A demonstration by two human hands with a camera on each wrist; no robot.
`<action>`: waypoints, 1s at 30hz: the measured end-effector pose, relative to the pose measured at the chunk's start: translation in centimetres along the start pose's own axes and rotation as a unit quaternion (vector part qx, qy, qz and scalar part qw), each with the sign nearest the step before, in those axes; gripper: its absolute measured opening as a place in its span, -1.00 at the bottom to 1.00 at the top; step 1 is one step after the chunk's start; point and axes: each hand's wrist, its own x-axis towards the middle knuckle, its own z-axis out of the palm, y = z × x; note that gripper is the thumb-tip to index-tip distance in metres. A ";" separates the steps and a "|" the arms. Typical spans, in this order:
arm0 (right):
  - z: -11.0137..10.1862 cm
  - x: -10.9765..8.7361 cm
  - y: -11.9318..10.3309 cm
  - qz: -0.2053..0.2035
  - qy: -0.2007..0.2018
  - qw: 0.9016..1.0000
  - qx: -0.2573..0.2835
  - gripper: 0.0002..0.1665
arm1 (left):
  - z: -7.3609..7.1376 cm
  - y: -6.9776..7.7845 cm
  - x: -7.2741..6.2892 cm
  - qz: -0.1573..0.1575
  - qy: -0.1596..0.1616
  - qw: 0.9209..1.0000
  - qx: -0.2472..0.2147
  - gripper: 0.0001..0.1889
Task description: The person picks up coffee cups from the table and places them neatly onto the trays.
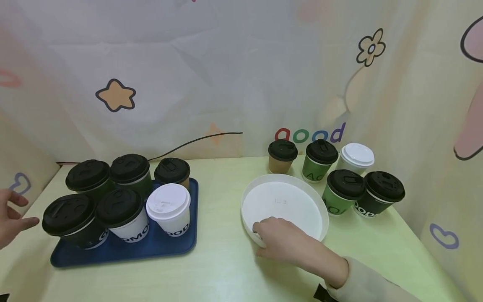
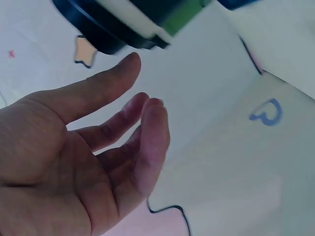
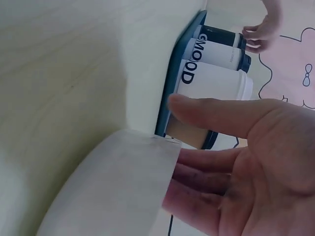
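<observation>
Right hand [image 1: 281,241], thumb and fingers apart, at 7 o'clock on the rim of a round white dish [image 1: 283,203], contact unclear, dish shallow, flat on the bench [image 1: 222,209], left hand [image 1: 10,218] loosely spread, holding nothing, at a cup's [image 1: 69,214] 9 o'clock

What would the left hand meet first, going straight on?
Likely the black-lidded cup at the near-left corner of the tray; depth is unclear, so the left hand could pass over.

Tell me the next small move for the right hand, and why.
Probably bring the thumb of the right hand in against the wall of the round white tray: in the right wrist view the fingers reach behind its rim, but the thumb looks clear of the wall, so the grip seems unfinished.
</observation>
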 end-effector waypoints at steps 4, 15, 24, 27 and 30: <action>0.3 -0.4 0.1 -0.011 -0.014 1.000 -0.008 -0.69 | 0.3 1.9 -0.4 0.013 0.012 1.000 -0.003 -0.41; 0.9 -0.6 0.3 -0.029 0.013 0.999 -0.013 -0.65 | -2.8 11.4 -3.0 0.045 0.034 0.998 -0.006 -0.65; 1.2 -0.2 0.0 -0.032 0.011 0.999 -0.026 -0.66 | -5.7 23.1 -5.5 0.142 0.049 0.989 0.017 -0.61; 1.3 -0.1 -0.2 -0.033 0.010 0.999 -0.030 -0.66 | -5.7 25.9 -5.9 0.168 0.027 0.985 0.019 -0.65; 1.4 -0.1 -0.4 -0.037 0.012 0.999 -0.036 -0.66 | -5.2 27.6 -6.3 0.189 0.006 0.982 0.003 -0.68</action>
